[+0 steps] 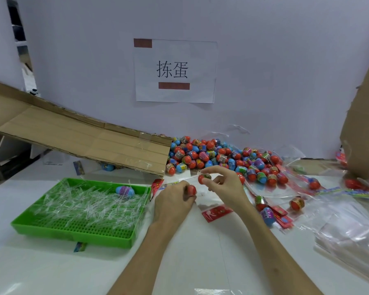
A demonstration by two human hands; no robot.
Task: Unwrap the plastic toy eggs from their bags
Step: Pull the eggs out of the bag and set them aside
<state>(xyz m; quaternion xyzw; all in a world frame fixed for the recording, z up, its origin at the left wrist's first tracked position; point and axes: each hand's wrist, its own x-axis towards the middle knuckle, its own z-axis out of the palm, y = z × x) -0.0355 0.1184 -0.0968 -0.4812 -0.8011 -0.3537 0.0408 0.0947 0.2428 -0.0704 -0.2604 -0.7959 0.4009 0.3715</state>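
Note:
At the middle of the white table, my left hand (173,198) grips a red toy egg (191,190) in curled fingers. Just right of it, my right hand (225,186) pinches another red egg (203,179) between thumb and fingers, with clear bag film (202,195) hanging beneath it. A big pile of red, blue and purple eggs (217,158) lies against the back wall. A few bagged eggs (264,207) rest to the right of my right forearm.
A green perforated tray (77,231) at left holds shredded clear plastic strips and one blue-purple egg (125,190). A flattened cardboard box (79,137) slopes above it. Empty clear bags (347,226) heap at right. A cardboard sheet (364,128) stands far right.

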